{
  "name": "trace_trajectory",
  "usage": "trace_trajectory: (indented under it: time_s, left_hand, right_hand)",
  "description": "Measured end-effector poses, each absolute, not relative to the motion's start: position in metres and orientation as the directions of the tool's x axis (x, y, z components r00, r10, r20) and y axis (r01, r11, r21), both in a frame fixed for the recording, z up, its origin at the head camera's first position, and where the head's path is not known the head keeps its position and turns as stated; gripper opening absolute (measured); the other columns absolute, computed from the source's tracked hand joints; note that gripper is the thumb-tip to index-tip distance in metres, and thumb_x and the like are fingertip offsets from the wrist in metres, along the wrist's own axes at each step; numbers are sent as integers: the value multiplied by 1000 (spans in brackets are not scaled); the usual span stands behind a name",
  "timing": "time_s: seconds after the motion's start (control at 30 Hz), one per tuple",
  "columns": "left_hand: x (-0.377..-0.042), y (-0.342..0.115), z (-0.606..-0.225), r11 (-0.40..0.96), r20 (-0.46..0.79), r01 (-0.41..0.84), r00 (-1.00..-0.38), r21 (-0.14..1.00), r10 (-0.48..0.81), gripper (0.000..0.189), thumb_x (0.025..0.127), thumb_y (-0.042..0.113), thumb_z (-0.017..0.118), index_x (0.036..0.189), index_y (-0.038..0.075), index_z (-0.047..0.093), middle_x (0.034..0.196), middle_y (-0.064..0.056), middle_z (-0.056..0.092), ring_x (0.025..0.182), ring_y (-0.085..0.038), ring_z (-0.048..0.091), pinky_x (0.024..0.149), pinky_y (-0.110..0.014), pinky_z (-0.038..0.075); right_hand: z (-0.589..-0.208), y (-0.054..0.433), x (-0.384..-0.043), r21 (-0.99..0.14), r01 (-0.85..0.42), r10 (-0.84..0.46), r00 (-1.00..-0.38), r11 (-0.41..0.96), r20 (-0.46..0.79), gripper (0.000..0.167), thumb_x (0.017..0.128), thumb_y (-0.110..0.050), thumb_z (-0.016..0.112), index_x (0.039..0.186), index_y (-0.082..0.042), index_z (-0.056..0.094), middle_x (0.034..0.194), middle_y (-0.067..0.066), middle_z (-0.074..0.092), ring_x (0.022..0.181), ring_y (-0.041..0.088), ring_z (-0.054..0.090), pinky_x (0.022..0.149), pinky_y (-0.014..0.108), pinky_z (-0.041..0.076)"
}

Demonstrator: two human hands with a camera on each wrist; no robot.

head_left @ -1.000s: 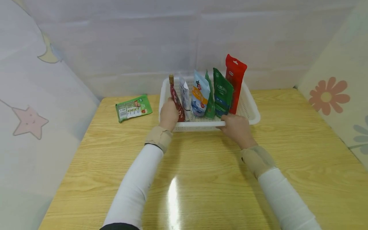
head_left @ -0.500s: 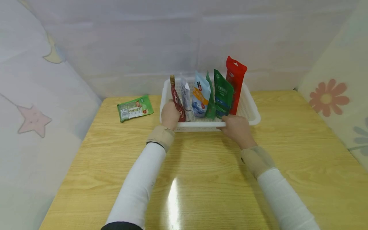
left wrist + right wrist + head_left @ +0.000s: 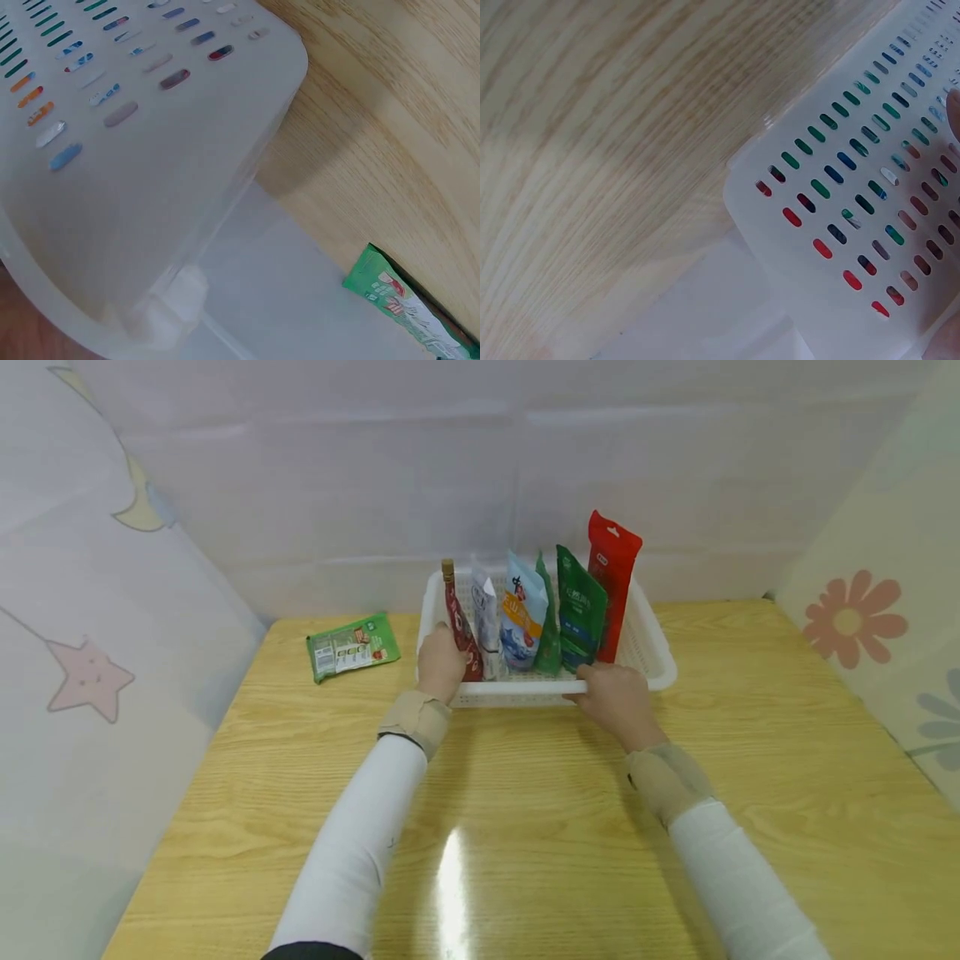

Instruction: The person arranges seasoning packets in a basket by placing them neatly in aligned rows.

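A white perforated basket stands on the wooden table near the back wall. My left hand grips its rim at the left front corner. My right hand holds the front rim right of the middle, fingers above and below it. Upright inside are a dark red pouch with a brown cap, a silvery white bag, a light blue bag, two green bags, the larger one in front, and a tall red packet. Part of the left fingers is hidden behind the rim.
A green flat packet lies on the table left of the basket. White wall sheeting rises right behind the basket, and printed panels flank the table on both sides.
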State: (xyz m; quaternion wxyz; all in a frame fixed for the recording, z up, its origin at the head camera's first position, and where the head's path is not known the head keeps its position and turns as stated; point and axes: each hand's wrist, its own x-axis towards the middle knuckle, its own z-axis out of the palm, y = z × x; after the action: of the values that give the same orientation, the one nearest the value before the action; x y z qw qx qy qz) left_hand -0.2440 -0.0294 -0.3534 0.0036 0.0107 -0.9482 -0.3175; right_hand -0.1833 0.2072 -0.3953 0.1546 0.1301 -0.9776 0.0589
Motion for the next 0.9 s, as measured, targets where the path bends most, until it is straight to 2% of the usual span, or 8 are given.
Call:
trace_trajectory:
  time_s: [0.27,0.5,0.63,0.77,0.9]
  left_hand:
    - [-243,-29,-353,812,8,-1,-1000,584,-7,42,90,12,64,123,-9,49,113,-25,63,105,-37,64,86,-43,55]
    - [-239,-32,-349,816,14,9,-1000,577,1,38,90,14,65,118,-7,51,111,-25,64,105,-37,63,87,-44,54]
    - [-234,-36,-349,821,46,46,-999,569,24,31,90,13,63,112,-7,54,103,-25,66,96,-36,66,78,-44,56]
    - [-226,-44,-352,785,125,117,-991,609,51,29,94,11,54,115,-7,56,102,-24,68,85,-32,69,67,-40,57]
    - [-223,-60,-360,656,313,245,-950,714,14,36,97,14,47,126,-6,56,114,-22,68,92,-30,71,68,-35,58]
  right_hand:
    - [-392,209,-185,-65,-269,-238,-922,961,306,29,75,-31,80,76,-6,65,58,7,59,49,19,52,48,37,47]
    - [-394,209,-187,-41,-264,-236,-914,964,331,30,74,-31,81,74,-7,63,56,6,56,50,19,52,48,38,46]
    - [-395,209,-187,-50,-262,-233,-917,964,323,30,74,-32,80,74,-7,64,56,5,55,50,19,51,49,38,47]
    - [-397,209,-186,-60,-263,-232,-921,963,312,30,75,-32,80,76,-6,65,56,5,56,50,19,50,50,38,48]
    - [-398,207,-186,-61,-268,-234,-916,962,325,31,74,-32,81,75,-6,64,54,5,54,48,20,50,50,39,48]
